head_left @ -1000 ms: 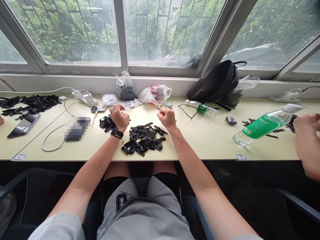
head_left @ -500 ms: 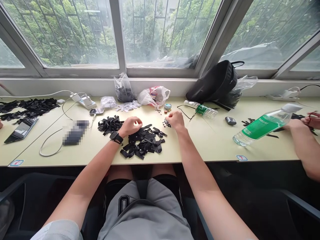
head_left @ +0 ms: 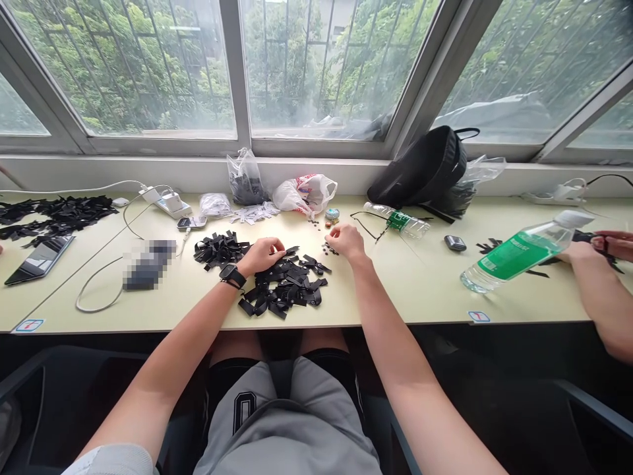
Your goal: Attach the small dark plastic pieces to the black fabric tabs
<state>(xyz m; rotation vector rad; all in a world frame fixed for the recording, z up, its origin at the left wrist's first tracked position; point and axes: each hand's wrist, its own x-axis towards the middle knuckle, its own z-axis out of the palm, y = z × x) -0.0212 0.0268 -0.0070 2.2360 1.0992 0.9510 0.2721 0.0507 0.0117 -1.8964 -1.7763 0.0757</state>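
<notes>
My left hand (head_left: 262, 256), with a black watch (head_left: 232, 274) at its wrist, rests at the upper left edge of a pile of short black fabric strips (head_left: 284, 290). Its fingers are curled together at the strips; what lies between them is hidden. A smaller heap of black strips (head_left: 217, 249) sits just left of it. Over a scatter of small dark round pieces (head_left: 330, 249), my right hand (head_left: 347, 241) is closed in a pinch. Anything between its fingertips is too small to make out.
Behind the hands stand a small round tin (head_left: 332, 214), a white plastic bag (head_left: 301, 194) and a clear bag (head_left: 246, 181). Glasses (head_left: 378, 234), a lying bottle (head_left: 399, 221) and a black bag (head_left: 420, 171) are at right. A tilted water bottle (head_left: 519, 254) stands near a co-worker's hands (head_left: 583, 251).
My left hand has shifted slightly right and its fingertips have lowered to the strips. The ring between its thumb and finger has closed. My right hand has turned slightly over the small pieces.
</notes>
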